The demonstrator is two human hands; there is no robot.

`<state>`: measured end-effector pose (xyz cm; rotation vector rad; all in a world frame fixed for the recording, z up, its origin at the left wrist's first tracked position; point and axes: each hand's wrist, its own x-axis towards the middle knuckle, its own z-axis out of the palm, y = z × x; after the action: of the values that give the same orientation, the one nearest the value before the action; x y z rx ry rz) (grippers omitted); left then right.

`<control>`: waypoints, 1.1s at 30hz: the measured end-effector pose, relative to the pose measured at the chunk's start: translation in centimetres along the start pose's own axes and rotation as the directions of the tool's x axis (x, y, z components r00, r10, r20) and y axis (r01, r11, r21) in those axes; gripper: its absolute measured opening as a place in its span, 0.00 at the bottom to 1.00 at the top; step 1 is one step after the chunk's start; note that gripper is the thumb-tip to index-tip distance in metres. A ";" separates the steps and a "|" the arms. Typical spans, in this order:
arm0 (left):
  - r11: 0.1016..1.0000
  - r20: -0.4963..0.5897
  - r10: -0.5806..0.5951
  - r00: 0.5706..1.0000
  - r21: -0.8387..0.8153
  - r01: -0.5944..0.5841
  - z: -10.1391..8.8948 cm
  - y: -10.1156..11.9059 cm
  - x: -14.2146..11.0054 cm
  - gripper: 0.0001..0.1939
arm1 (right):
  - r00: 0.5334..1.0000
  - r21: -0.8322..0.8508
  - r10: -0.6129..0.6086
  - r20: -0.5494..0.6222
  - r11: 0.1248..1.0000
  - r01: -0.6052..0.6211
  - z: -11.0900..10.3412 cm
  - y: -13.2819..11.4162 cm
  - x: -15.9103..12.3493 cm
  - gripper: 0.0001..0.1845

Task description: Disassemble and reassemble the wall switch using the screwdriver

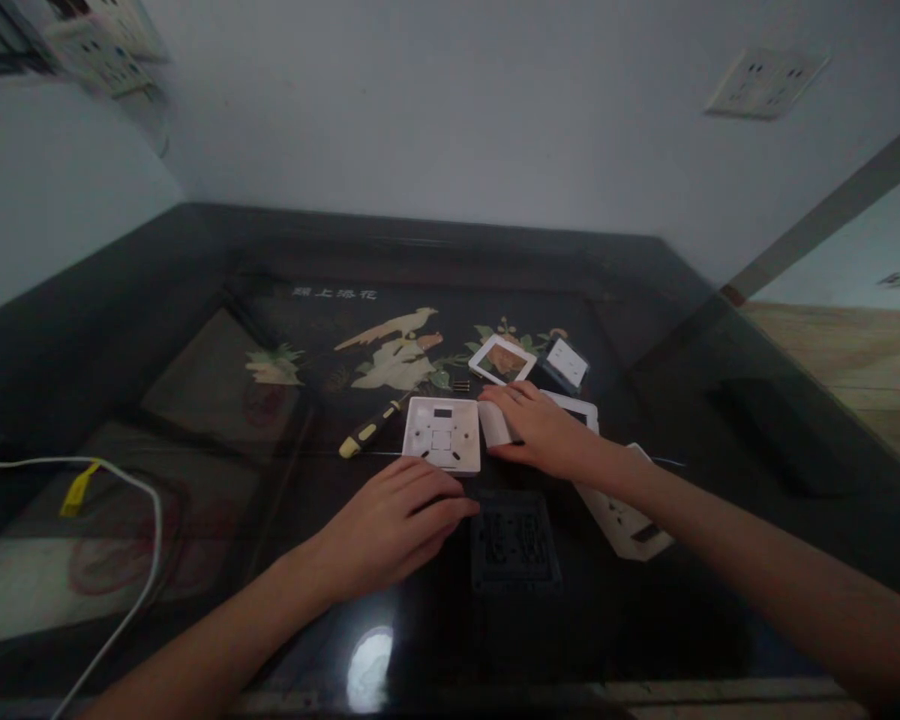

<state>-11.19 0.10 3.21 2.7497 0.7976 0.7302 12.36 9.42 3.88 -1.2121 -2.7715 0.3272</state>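
Note:
My left hand (409,515) rests low over the table with its fingers loosely stretched out, its fingertips at the near edge of a square white mounting box (457,440) and close to a black socket module (515,542). It grips nothing that I can see. The mounting box lies open side up, showing slots and screw holes. Just to its right, my right hand (536,425) has its fingers and thumb around a white plastic piece (495,425), which it partly hides. A white frame (577,408) lies partly behind that hand.
A yellow-and-black screwdriver (371,430) lies left of the box, near several small screws (461,385). Farther back are a white frame (501,358) and a socket module (566,362). A white plate (626,520) lies under my right forearm. A white cable (154,540) runs along the left.

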 end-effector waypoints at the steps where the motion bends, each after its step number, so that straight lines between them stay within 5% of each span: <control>1: 1.000 -0.004 0.015 1.000 -0.005 -0.015 0.1 0.2 0.1 0.13 | 1.000 -0.006 0.003 0.008 1.000 -0.003 0.2 0.1 0.0 0.33; 11: 1.000 0.042 0.025 0.999 -0.018 -0.025 0.4 0.8 0.2 0.13 | 1.000 -0.119 0.021 -0.003 0.993 -0.021 0.4 0.8 -0.1 0.37; 15: 0.998 0.039 0.013 0.999 -0.054 -0.010 0.6 1.6 0.4 0.13 | 1.000 -0.171 0.005 -0.016 0.985 -0.008 -0.5 0.7 -1.6 0.32; 24: 0.982 0.207 -0.098 0.973 -0.139 0.128 2.2 3.1 0.3 0.26 | 0.999 -0.264 -0.043 0.004 0.964 0.042 0.6 -1.7 -4.9 0.26; 33: 0.947 0.300 -0.206 0.931 -0.179 0.267 3.0 3.0 0.1 0.35 | 0.997 -0.299 -0.064 -0.048 0.953 0.047 1.0 -1.1 -6.5 0.26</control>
<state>-8.28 -2.47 1.58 2.4295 0.9064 0.3477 15.76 3.76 3.15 -1.1736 -2.8725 -0.1355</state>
